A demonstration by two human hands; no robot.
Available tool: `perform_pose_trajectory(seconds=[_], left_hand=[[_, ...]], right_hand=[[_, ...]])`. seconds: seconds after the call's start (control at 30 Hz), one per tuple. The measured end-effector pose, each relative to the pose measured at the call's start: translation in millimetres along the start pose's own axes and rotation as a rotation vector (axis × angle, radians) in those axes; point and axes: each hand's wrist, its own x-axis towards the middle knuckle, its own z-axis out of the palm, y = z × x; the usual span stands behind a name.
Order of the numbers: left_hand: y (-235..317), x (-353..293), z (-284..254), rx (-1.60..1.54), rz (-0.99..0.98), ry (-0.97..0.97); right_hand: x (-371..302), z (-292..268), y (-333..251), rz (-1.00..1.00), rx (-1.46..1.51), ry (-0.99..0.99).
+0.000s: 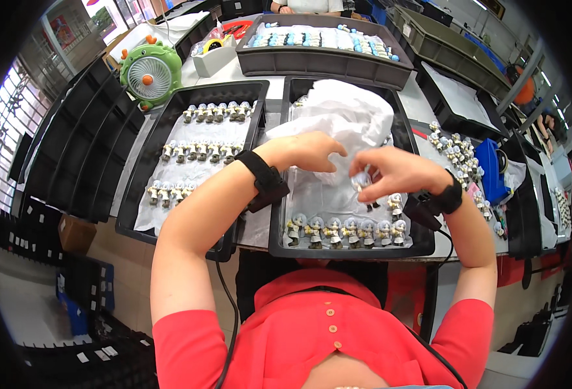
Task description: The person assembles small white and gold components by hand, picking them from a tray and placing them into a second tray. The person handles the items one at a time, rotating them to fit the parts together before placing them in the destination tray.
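- White, crumpled sheeting point(347, 107) lies across the far part of the right black tray point(277, 223) in our head view.
- Our right hand point(399, 174) is over that tray, pinching a small pale-haired figurine point(360, 181) between thumb and fingers.
- Our left hand point(317, 153) is just beside it, thumb and fingers parted in a loose curve; we cannot tell whether they touch the sheeting.
- Below our hands, a row of standing figurines point(334, 232) lines the tray's near edge.
- To our left, the other black tray point(125, 220) bears three rows of figurines.
- Beyond are a green fan point(151, 76) and a grey crate point(318, 63).
- To our right, loose figurines point(458, 154) cluster beside a blue box point(491, 170).
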Motion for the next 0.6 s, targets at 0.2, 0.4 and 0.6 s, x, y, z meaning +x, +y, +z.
perform_pose_trajectory(seconds=[0.2, 0.4, 0.6], left_hand=[[9, -20, -8, -0.799, 0.008, 0.549], [22, -51, 9, -1.485, -0.026, 0.328], [10, -52, 22, -1.508, -0.038, 0.374]], right_hand=[[27, 5, -5, -0.372, 0.319, 0.66], [50, 24, 11, -0.39, 0.348, 0.738], [63, 41, 26, -0.423, 0.221, 0.693]])
